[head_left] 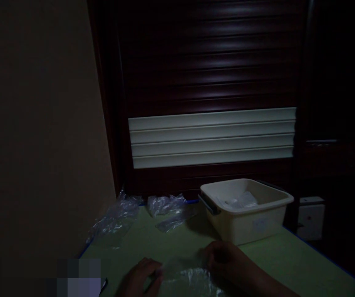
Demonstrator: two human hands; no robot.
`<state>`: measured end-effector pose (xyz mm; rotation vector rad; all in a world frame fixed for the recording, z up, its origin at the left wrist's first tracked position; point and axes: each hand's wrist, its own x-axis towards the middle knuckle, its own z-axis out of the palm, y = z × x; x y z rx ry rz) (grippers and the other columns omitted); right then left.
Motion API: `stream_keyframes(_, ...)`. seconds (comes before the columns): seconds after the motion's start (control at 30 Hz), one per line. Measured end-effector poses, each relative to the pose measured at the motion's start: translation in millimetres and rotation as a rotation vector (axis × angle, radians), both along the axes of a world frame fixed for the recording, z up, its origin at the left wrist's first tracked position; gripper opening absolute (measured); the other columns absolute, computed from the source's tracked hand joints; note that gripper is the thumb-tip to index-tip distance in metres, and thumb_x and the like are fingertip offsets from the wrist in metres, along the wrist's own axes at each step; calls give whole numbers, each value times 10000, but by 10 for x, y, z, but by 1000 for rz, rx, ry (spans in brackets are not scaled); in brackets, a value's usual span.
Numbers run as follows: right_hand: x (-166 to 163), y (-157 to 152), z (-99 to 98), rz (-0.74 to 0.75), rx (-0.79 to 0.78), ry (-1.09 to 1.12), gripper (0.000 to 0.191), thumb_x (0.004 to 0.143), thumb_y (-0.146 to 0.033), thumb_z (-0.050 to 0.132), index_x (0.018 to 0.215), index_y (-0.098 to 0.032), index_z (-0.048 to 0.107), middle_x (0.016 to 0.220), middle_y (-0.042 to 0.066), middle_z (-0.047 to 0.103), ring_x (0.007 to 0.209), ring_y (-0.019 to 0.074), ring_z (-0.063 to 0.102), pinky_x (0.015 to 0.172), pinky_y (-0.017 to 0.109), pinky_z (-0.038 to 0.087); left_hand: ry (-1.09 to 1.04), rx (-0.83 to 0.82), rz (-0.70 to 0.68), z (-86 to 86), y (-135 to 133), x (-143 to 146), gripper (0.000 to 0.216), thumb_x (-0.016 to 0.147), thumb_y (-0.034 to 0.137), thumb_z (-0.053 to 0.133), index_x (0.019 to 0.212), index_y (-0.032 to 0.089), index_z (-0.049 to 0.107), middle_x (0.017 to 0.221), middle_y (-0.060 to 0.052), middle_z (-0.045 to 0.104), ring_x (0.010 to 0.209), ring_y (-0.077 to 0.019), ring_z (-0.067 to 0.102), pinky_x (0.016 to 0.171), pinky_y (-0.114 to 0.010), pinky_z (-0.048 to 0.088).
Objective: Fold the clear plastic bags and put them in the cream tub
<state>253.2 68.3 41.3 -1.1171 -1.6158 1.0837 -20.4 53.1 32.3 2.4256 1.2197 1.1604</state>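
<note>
Near the front of the green table, a clear plastic bag (192, 275) stretches between my two hands. At its left edge, my left hand (142, 277) pinches it between thumb and fingers. My right hand (223, 262) has its fingers curled together at the bag's upper right side. In the dim light the bag's outline is faint, and I cannot see whether anything is inside it. Beyond my right hand stands a cream plastic basin (257, 222) with dark handles. Some clear plastic pieces (242, 201) lie in it.
Crumpled clear bags (115, 220) lie at the table's back left, with more clear plastic (168, 206) at the back middle. The green tabletop (165, 243) has a blue edge. A slatted dark panel rises behind; a white box (311, 218) stands beyond the right edge.
</note>
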Motion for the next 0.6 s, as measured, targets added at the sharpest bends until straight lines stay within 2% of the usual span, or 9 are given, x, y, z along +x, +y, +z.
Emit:
stream_keyframes(0.07, 0, -23, 29, 48, -13, -16, 181, 609, -338, 640, 622, -170, 574, 590, 7, 545, 558, 132, 467, 563, 280, 369, 17, -29, -1, 41, -34, 17, 175, 781, 145, 505, 794, 199, 671, 748, -24, 683, 705, -163, 655, 668, -217, 510)
stream_keyframes(0.2, 24, -60, 80, 76, -30, -3, 167, 611, -313, 642, 628, -170, 557, 589, -1, 545, 549, 125, 463, 547, 261, 369, -3, -56, 12, 125, -92, 63, 179, 791, 144, 499, 777, 191, 670, 740, -29, 671, 701, -173, 653, 665, -235, 507)
stream_keyframes(0.47, 65, -79, 124, 109, 5, -30, 170, 634, -295, 661, 625, -170, 546, 594, -4, 547, 577, 131, 469, 566, 257, 370, -52, -82, 12, 55, -91, 68, 186, 779, 133, 494, 795, 185, 672, 748, -28, 649, 712, -171, 642, 668, -241, 491)
stream_keyframes(0.6, 79, -78, 120, 114, 26, -49, 154, 653, -279, 644, 628, -173, 534, 617, 3, 564, 594, 137, 482, 582, 263, 379, -17, -113, -15, 83, -97, 39, 176, 779, 115, 503, 791, 180, 667, 756, -26, 648, 727, -169, 644, 677, -235, 489)
